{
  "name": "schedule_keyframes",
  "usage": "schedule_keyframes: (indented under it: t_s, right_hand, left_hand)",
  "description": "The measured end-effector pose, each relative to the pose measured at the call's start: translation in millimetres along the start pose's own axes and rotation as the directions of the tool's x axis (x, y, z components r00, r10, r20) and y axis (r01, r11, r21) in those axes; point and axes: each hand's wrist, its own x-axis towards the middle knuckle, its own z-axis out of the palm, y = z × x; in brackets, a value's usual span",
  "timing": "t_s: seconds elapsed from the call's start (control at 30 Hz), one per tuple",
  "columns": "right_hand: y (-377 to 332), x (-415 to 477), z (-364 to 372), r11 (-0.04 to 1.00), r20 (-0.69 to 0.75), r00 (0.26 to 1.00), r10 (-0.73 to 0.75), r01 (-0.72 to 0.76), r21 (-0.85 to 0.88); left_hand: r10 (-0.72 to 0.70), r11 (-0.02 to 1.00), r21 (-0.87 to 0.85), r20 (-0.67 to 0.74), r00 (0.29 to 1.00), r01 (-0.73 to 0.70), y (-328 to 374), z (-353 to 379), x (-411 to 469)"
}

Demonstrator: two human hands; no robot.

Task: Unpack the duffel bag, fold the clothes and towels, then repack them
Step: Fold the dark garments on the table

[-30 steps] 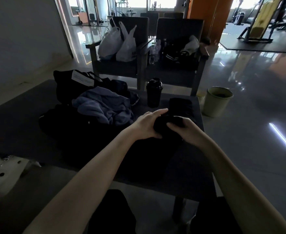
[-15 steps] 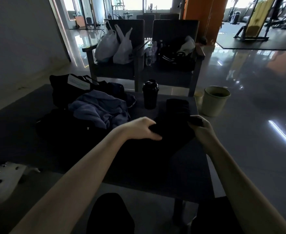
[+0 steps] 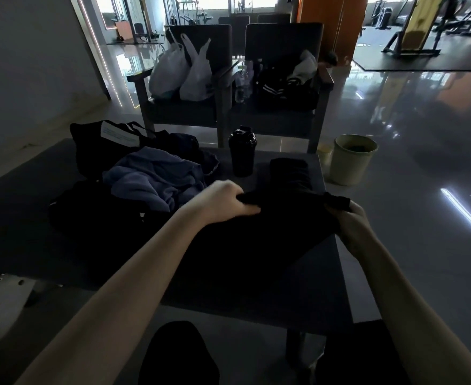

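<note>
Nothing can be read. The white label (image 3: 119,136) on the bag (image 3: 88,154), beyond the left hand (image 3: 223,202), carries print too blurred.

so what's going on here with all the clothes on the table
A person is working at a dark grey table, holding a black cloth garment spread between both hands. The left hand grips one end and the right hand grips the other. A crumpled blue garment lies unfolded by the black duffel bag. A folded black item sits near the black shaker bottle.
</note>
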Motion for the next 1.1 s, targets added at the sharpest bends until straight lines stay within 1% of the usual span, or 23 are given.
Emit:
schedule_keyframes:
  t_s: [0.03,0.07,0.1,0.13,0.17,0.23,0.3,0.37,0.4,0.43,0.47,0.53,0.6,0.63,0.67,0.7,0.77,0.8,0.83,0.87,0.93,1.03,1.1]
  right_hand:
    - [0.0,3.5,-1.8,1.0,-0.018,1.0,0.005,-0.005,-0.001]
    - [0.8,6.9,-4.1,1.0,-0.029,1.0,0.01,-0.01,-0.013]
    - [2.4,10.0,-6.7,0.999,-0.04,0.999,0.013,-0.014,-0.029]
    - [3.9,12.4,-9.2,0.999,-0.055,0.998,0.015,-0.018,-0.043]
    - [5.2,13.8,-11.5,0.999,-0.064,0.998,0.019,-0.022,-0.048]
    - [7.5,13.9,-15.6,0.999,-0.052,0.998,0.036,-0.038,-0.036]
    - [9.2,13.0,-19.6,0.998,-0.01,0.998,0.055,-0.056,-0.023]
    - [10.8,13.3,-23.9,0.996,0.017,0.996,0.088,-0.088,-0.023]
    - [11.4,14.9,-26.3,0.994,0.012,0.994,0.109,-0.109,-0.029]
    - [11.7,16.9,-28.2,0.99,-0.002,0.991,0.137,-0.137,-0.04]
    - [11.5,19.0,-29.2,0.984,-0.014,0.986,0.166,-0.166,-0.058]
    - [9.9,23.3,-28.5,0.973,-0.03,0.978,0.207,-0.209,-0.095]
    - [7.7,26.9,-22.6,0.971,-0.054,0.977,0.207,-0.212,-0.109]
    - [7.5,28.7,-19.1,0.973,-0.074,0.978,0.197,-0.204,-0.106]
    - [7.6,30.3,-14.7,0.977,-0.097,0.978,0.183,-0.192,-0.096]
    - [9.1,32.3,-10.8,0.981,-0.124,0.978,0.167,-0.178,-0.08]
    - [11.7,34.5,-2.9,0.987,-0.166,0.976,0.137,-0.148,-0.056]
    - [12.3,34.5,0.8,0.991,-0.179,0.977,0.117,-0.127,-0.046]
    - [12.4,34.6,3.4,0.994,-0.187,0.977,0.098,-0.107,-0.036]
    - [11.6,34.5,5.5,0.995,-0.192,0.978,0.084,-0.091,-0.027]
    - [9.1,35.4,6.1,0.995,-0.188,0.978,0.089,-0.094,-0.02]
    - [2.7,40.8,5.1,0.988,-0.172,0.975,0.14,-0.149,-0.043]
    - [0.3,49.3,5.3,0.988,-0.191,0.972,0.134,-0.146,-0.05]
  left_hand:
    - [-0.021,0.999,0.05,0.131,0.991,0.015,-2.1,2.7,-0.4]
    - [-0.045,0.99,0.141,0.219,0.975,0.014,-8.2,6.4,0.7]
    - [-0.068,0.97,0.242,0.258,0.964,0.003,-14.9,11.3,1.7]
    - [-0.081,0.945,0.327,0.25,0.965,-0.006,-22.5,18.0,2.9]
    - [-0.075,0.92,0.391,0.201,0.977,-0.009,-29.7,25.6,3.2]
    - [-0.054,0.891,0.454,0.037,0.998,0.031,-45.4,38.2,6.2]
    - [-0.111,0.923,0.364,-0.052,0.992,0.122,-57.8,36.2,13.8]
    - [-0.24,0.967,0.078,-0.017,0.971,0.241,-62.5,21.1,23.7]
    - [-0.289,0.952,-0.087,0.057,0.956,0.293,-61.1,10.1,27.0]
    - [-0.3,0.916,-0.226,0.166,0.939,0.333,-56.5,-1.2,28.1]
    - [-0.286,0.874,-0.311,0.291,0.913,0.372,-50.2,-12.1,26.5]
    - [-0.263,0.839,-0.306,0.497,0.827,0.45,-38.4,-32.8,22.1]
    - [-0.273,0.851,-0.226,0.581,0.767,0.474,-33.7,-46.3,19.9]
    - [-0.282,0.871,-0.186,0.571,0.771,0.455,-35.2,-48.1,21.2]
    - [-0.285,0.906,-0.125,0.527,0.801,0.405,-37.9,-47.5,23.6]
    - [-0.289,0.942,-0.027,0.437,0.852,0.333,-43.8,-45.5,27.6]
    - [-0.272,0.956,0.157,0.173,0.947,0.247,-56.1,-38.6,34.1]
    - [-0.256,0.949,0.196,0.016,0.967,0.248,-63.0,-35.0,36.6]
    - [-0.24,0.949,0.179,-0.117,0.964,0.258,-69.5,-31.7,38.3]
    - [-0.231,0.957,0.127,-0.207,0.951,0.26,-74.2,-29.9,39.4]
    - [-0.246,0.965,0.021,-0.279,0.928,0.262,-81.2,-28.9,44.4]
    - [-0.303,0.949,-0.161,-0.247,0.92,0.269,-86.0,-34.3,56.4]
    - [-0.325,0.937,-0.214,-0.229,0.918,0.278,-88.2,-39.9,67.0]
